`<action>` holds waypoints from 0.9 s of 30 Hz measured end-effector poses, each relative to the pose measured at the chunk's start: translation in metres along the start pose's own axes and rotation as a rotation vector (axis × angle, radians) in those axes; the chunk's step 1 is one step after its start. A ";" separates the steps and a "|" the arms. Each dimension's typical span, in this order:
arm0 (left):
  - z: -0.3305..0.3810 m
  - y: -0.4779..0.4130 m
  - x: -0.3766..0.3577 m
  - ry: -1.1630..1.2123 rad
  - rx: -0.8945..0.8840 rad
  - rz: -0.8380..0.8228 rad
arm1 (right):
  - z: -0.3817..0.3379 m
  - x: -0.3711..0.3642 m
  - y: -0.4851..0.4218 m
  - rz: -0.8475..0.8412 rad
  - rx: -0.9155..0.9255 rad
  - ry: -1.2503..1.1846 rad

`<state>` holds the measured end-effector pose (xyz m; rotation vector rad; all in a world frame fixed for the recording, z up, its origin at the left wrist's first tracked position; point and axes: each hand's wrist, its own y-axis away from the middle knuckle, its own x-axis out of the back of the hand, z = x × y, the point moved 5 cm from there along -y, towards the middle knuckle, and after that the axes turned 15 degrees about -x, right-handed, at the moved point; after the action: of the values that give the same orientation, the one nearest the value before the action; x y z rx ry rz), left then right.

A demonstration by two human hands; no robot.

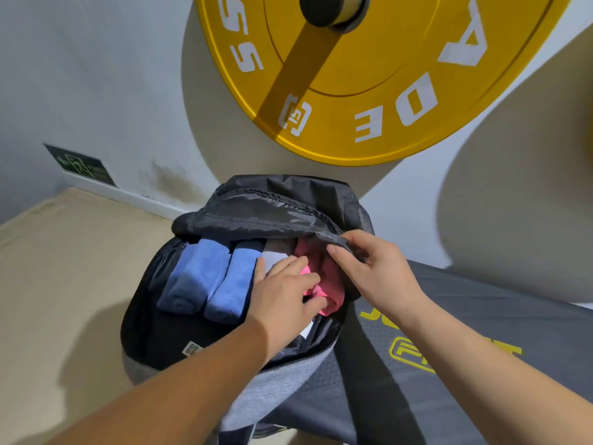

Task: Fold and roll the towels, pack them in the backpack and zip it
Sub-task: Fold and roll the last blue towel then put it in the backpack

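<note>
Two rolls lie side by side in the open backpack [150, 316]: the left blue towel [192, 277] and the right blue towel [229, 284]. Their long axes run from the near rim up toward the flap [266, 213], with the rolled ends facing me. Right of them sit a grey towel [276, 253] and a pink towel [327, 284]. The left hand [285, 300] rests on the pink one, fingers [290, 263] laid out flat. The right hand [375, 268] pinches the flap's edge. The backpack lies partly on a dark mat [481, 316], below a yellow weight plate [369, 75].

Towels [205, 277] (perhaps four) in backpack [276, 207], mat [481, 316] right
</note>
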<state>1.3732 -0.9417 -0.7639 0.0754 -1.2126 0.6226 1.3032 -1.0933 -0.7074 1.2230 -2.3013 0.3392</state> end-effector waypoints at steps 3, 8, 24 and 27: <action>-0.013 -0.011 -0.003 0.026 -0.002 0.104 | -0.001 0.001 -0.001 0.000 -0.018 -0.048; -0.016 -0.031 0.000 0.075 0.047 0.106 | -0.002 0.004 -0.002 0.002 -0.075 -0.121; -0.070 0.074 0.064 -0.277 0.126 -0.189 | -0.071 -0.062 0.018 0.221 0.376 0.643; -0.081 0.080 0.063 -0.133 0.205 -0.127 | -0.082 -0.087 -0.003 0.182 0.325 0.772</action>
<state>1.4160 -0.8192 -0.7595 0.3687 -1.2584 0.6359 1.3725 -0.9980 -0.6855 0.8045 -1.7072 1.0746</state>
